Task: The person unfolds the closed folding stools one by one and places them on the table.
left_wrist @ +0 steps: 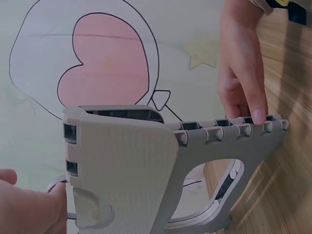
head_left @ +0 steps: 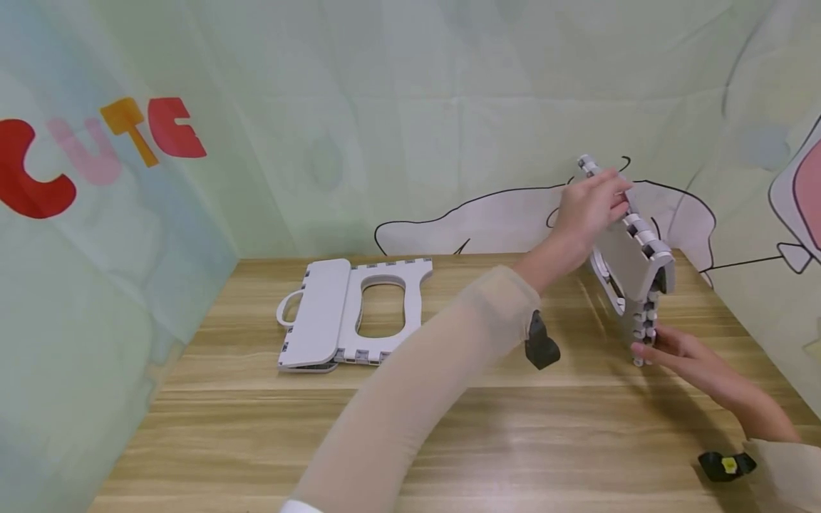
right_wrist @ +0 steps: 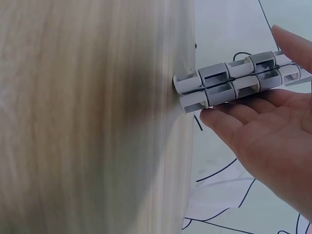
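Toward the right of the table, a white-and-grey folding step stool [head_left: 631, 260] stands on edge, its top panel folded partway over the leg panel. My left hand [head_left: 593, 203] holds its upper edge, near a thin loop handle seen partly behind the fingers in the left wrist view. Lower down, my right hand [head_left: 705, 370] pinches the hinged near end of the legs. In the right wrist view the two hinge rows [right_wrist: 239, 80] lie close together between the thumb and fingers of that hand [right_wrist: 278, 126].
A second folding stool [head_left: 323, 306] lies flat at the left of the wooden table [head_left: 256, 442], its loop handle toward the left. Printed cloth walls [head_left: 410, 128] rise behind the table and along its sides.
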`<state>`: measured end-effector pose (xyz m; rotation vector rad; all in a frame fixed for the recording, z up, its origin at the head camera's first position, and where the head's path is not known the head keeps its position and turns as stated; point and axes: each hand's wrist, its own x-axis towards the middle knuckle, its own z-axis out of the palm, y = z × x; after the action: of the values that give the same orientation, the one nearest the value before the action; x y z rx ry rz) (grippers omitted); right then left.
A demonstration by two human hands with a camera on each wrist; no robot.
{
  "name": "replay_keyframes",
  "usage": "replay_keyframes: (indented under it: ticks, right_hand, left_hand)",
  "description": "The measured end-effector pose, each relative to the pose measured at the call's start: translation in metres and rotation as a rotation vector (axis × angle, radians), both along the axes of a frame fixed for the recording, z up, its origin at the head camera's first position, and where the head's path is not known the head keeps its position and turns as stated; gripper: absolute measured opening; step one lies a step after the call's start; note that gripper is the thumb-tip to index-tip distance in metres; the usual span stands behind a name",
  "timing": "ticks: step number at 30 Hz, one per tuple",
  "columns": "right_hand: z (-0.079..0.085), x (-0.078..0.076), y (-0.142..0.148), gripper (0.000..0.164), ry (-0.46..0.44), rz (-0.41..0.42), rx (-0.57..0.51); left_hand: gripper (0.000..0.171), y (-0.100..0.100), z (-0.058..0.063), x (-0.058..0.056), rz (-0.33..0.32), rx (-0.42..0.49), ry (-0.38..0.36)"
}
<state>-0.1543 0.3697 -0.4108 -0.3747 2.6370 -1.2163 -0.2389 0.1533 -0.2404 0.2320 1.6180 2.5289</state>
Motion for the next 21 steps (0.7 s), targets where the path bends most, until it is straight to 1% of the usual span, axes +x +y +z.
replay_keyframes:
  ticks: [2,4,6,9,15,21]
  right_hand:
    - [0.0,-0.001,0.001,0.058,-0.007,-0.001,0.01]
    - [0.0,-0.002,0.002,0.058,-0.019,-0.002,0.019]
    - [0.0,-0.002,0.002,0.06,-0.031,-0.002,0.025]
    - [0.0,-0.002,0.003,0.062,-0.036,0.002,0.031]
    - [0.002,-0.001,0.004,0.063,-0.036,-0.004,0.033]
    - [0.001,-0.002,0.007,0.059,-0.031,-0.01,0.024]
  left_hand:
    - [0.034,0.001,0.002,-0.001,-0.019,0.078,-0.052]
    - [0.032,0.002,0.003,-0.002,-0.049,0.152,-0.088]
    - [0.032,0.002,0.004,-0.003,-0.071,0.188,-0.11]
    - [0.032,0.004,0.006,-0.003,-0.093,0.208,-0.12]
    - [0.037,0.011,0.008,-0.002,-0.101,0.213,-0.113]
    - [0.03,0.017,0.011,-0.002,-0.112,0.202,-0.115]
